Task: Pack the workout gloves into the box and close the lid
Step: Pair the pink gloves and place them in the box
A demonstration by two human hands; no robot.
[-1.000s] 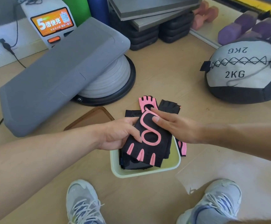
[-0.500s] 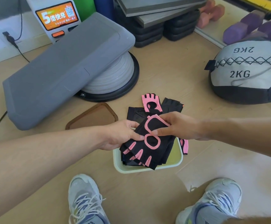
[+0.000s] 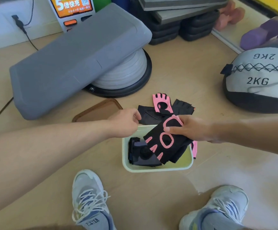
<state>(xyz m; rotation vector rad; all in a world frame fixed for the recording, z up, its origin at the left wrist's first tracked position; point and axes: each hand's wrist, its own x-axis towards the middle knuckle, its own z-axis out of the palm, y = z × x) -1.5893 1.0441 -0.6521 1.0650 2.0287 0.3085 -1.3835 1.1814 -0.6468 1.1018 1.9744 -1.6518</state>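
Observation:
A pale green box [image 3: 158, 169] stands open on the floor between my feet. A dark grey and black glove [image 3: 141, 155] lies inside it at the left. My right hand [image 3: 191, 128] is shut on a black glove with pink loops [image 3: 164, 143], held tilted over the box's right half. My left hand [image 3: 125, 122] hovers over the box's far left corner, fingers curled, touching the edge of a black glove [image 3: 149, 114] on the floor. A pink glove [image 3: 162, 103] and another black glove [image 3: 183, 107] lie behind the box. The brown lid [image 3: 96, 111] rests on the floor to the left.
A grey step board [image 3: 72, 58] leans on a balance dome [image 3: 126, 75] at the back left. A 2KG medicine ball [image 3: 259, 80] sits at the right. Stacked step risers [image 3: 181, 24], purple dumbbells [image 3: 264, 32] and a charging kiosk [image 3: 72, 10] stand behind. My shoes [image 3: 88, 200] are near the front.
My left hand has let go of the black-and-pink glove and moved back toward the gloves on the floor. My right hand has swung the glove rightward, uncovering the dark glove in the box.

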